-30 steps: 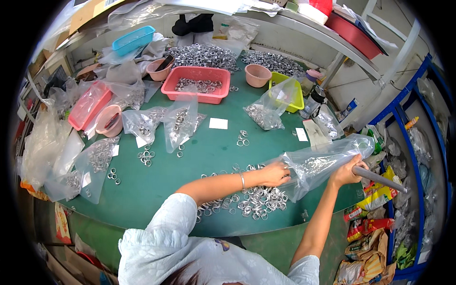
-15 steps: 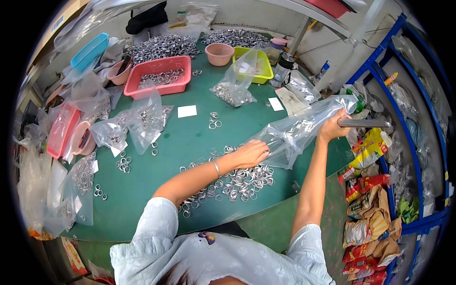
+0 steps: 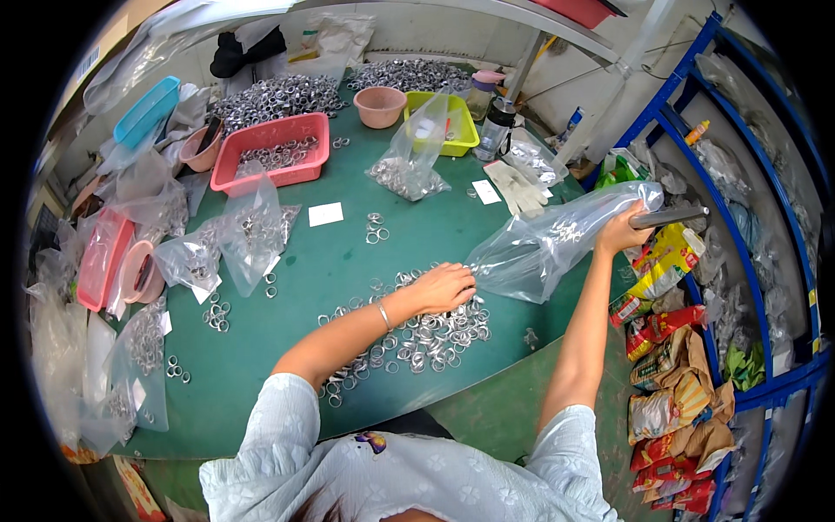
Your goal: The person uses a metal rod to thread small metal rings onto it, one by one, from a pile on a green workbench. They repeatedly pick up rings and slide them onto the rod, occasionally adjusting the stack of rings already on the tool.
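Note:
My right hand [image 3: 620,230] is closed around a grey metal rod [image 3: 674,217] and the gathered end of a large clear plastic bag [image 3: 539,252]. The rod sticks out to the right past the table's edge. The bag stretches leftward and narrows at my left hand [image 3: 446,287], whose curled fingers pinch its corner; the fingertips are partly hidden. Under and beside my left hand lies a spread heap of silver metal rings [image 3: 426,344] on the green table [image 3: 304,261]. Nothing shows inside the bag.
Beyond lie a bag of rings [image 3: 409,177], a pale glove [image 3: 519,189], a white card [image 3: 326,214], a red basket [image 3: 270,178] and a yellow-green basket [image 3: 465,143]. Filled clear bags [image 3: 250,228] crowd the left. Blue shelving [image 3: 670,113] and stacked bags [image 3: 657,413] stand right.
My right hand has shifted slightly right and down, drawing the bag with it. My left hand has moved a little left over the ring heap. The whole view has turned slightly.

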`<state>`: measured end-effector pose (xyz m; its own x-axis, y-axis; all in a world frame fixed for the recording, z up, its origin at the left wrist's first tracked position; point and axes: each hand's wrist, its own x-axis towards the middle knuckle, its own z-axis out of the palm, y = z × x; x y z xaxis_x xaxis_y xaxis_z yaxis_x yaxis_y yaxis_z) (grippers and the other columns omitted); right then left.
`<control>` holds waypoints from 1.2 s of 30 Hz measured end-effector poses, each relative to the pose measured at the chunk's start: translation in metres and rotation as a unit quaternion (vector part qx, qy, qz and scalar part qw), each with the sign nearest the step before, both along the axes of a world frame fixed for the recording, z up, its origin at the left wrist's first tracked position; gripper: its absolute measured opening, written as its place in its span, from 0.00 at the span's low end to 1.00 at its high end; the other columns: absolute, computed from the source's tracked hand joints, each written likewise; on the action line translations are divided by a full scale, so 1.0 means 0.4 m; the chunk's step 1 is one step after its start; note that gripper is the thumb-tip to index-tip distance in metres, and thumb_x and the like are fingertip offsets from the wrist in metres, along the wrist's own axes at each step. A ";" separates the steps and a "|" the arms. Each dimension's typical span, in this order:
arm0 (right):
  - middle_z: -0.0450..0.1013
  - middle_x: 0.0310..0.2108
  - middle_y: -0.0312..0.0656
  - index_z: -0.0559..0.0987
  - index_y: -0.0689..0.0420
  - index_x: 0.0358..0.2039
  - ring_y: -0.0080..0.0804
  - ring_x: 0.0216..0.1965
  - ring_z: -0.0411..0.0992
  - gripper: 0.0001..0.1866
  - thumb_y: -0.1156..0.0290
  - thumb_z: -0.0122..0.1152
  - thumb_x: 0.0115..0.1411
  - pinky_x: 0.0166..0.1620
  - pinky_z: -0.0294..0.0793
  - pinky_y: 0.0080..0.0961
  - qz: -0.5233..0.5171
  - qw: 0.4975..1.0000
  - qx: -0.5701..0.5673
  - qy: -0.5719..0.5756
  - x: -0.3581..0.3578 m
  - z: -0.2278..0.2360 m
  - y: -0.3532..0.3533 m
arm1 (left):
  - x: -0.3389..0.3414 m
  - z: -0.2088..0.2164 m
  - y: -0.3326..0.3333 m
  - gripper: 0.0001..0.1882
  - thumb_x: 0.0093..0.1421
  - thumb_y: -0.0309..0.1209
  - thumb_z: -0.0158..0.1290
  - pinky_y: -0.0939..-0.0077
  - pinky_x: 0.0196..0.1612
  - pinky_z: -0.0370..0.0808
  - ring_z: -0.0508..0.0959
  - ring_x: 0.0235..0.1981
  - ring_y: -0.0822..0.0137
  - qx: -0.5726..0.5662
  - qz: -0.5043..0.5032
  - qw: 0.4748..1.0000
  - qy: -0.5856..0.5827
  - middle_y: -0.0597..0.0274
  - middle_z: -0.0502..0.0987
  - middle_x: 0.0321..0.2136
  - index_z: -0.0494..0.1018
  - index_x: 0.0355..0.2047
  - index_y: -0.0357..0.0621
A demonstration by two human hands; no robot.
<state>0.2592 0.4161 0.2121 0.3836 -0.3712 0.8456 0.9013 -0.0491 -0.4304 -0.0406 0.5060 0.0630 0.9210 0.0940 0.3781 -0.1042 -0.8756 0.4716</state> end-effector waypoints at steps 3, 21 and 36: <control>0.64 0.16 0.40 0.66 0.64 0.20 0.30 0.18 0.61 0.13 0.74 0.57 0.56 0.25 0.63 0.27 -0.022 0.999 0.002 0.025 -0.013 0.033 -0.005 | -0.003 -0.012 0.006 0.12 0.59 0.36 0.43 0.64 0.43 0.65 0.69 0.37 0.58 0.001 0.004 1.000 -0.006 0.56 0.69 0.30 0.71 0.30 0.40; 0.53 0.20 0.29 0.58 0.55 0.21 0.20 0.22 0.52 0.16 0.73 0.58 0.57 0.28 0.59 0.18 0.153 0.986 0.038 0.049 -0.173 0.103 -0.062 | 0.076 -0.033 0.043 0.32 0.50 0.27 0.54 0.61 0.50 0.66 0.68 0.46 0.47 -0.200 0.196 0.958 -0.061 0.40 0.67 0.43 0.54 0.53 0.31; 0.59 0.20 0.33 0.61 0.55 0.20 0.21 0.20 0.57 0.15 0.74 0.59 0.55 0.23 0.61 0.20 0.272 0.933 0.200 0.125 0.046 0.067 -0.158 | 0.087 -0.045 0.066 0.28 0.51 0.26 0.51 0.62 0.51 0.66 0.68 0.47 0.47 -0.245 0.186 0.949 -0.063 0.42 0.66 0.45 0.57 0.53 0.37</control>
